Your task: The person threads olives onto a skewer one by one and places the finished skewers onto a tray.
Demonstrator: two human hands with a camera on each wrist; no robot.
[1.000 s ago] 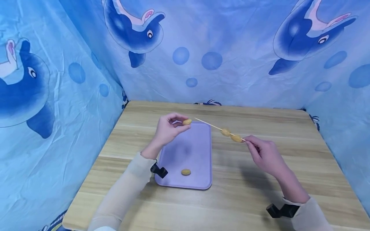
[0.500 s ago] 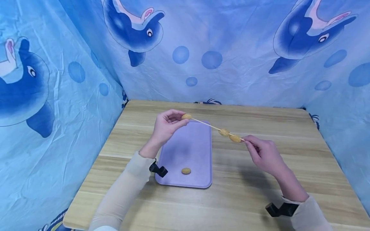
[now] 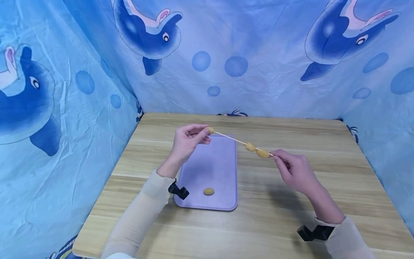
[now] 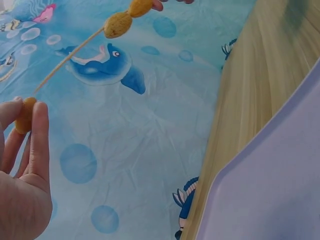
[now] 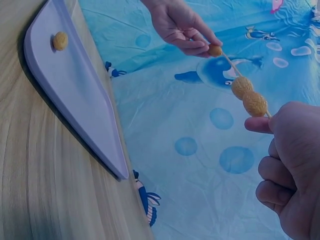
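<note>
My left hand (image 3: 187, 144) pinches an oval golden-brown ball (image 4: 26, 114) between thumb and fingertips, above the far end of the lilac tray (image 3: 218, 169). The tip of a thin wooden skewer (image 3: 230, 137) meets that ball. Two more balls with wrinkled surfaces, one nearer the tip (image 5: 242, 88) and one nearer the grip (image 5: 255, 104), sit threaded side by side on the skewer. To the right, my right hand (image 3: 295, 172) grips the skewer's lower end, thumb against forefinger. Another ball (image 3: 208, 191) lies on the near part of the tray.
The tray rests on a light wood-grain table (image 3: 275, 230). Blue curtains (image 3: 258, 93) printed with dolphins and bubbles rise behind the table and on both sides. A black camera is strapped to each wrist.
My left hand has brought its ball up to the skewer tip, closing the gap seen earlier, and its fingers now cover more of the ball. The right hand has barely moved.
</note>
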